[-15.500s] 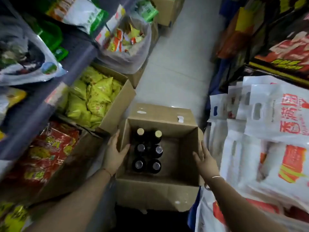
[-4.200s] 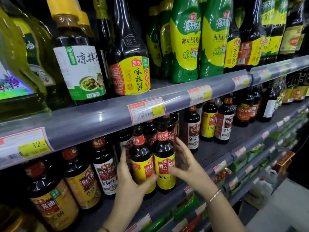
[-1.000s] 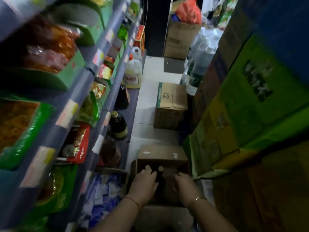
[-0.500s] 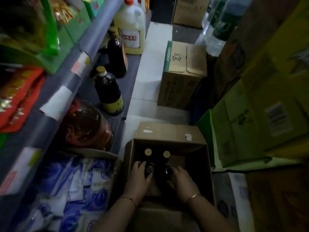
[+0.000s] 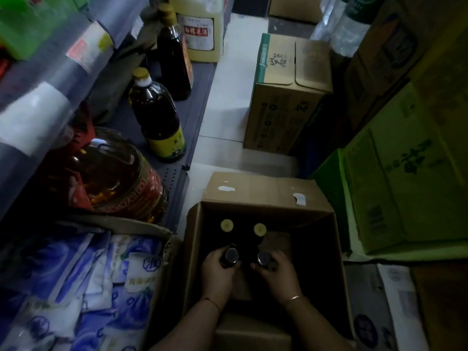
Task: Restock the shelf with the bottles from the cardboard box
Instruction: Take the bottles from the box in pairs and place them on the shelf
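Note:
An open cardboard box [image 5: 253, 191] stands on the floor below me. Inside it are dark bottles. Two with pale yellow caps [image 5: 227, 225] stand at the far side. Two with dark shiny caps are nearer. My left hand [image 5: 219, 272] is wrapped around the neck of the left dark-capped bottle [image 5: 231, 255]. My right hand [image 5: 277, 271] is wrapped around the neck of the right dark-capped bottle [image 5: 263, 258]. Both bottles' bodies are hidden in the dark box.
The shelf unit [image 5: 50, 79] runs along the left, with big oil bottles [image 5: 158, 117] on its bottom board. A box of blue-white packets [image 5: 76, 287] sits at lower left. A closed carton [image 5: 286, 95] stands ahead on the floor. Green cartons [image 5: 405, 173] are stacked at right.
Both hands have closed around the necks of the two dark-capped bottles. The view has moved closer to the box.

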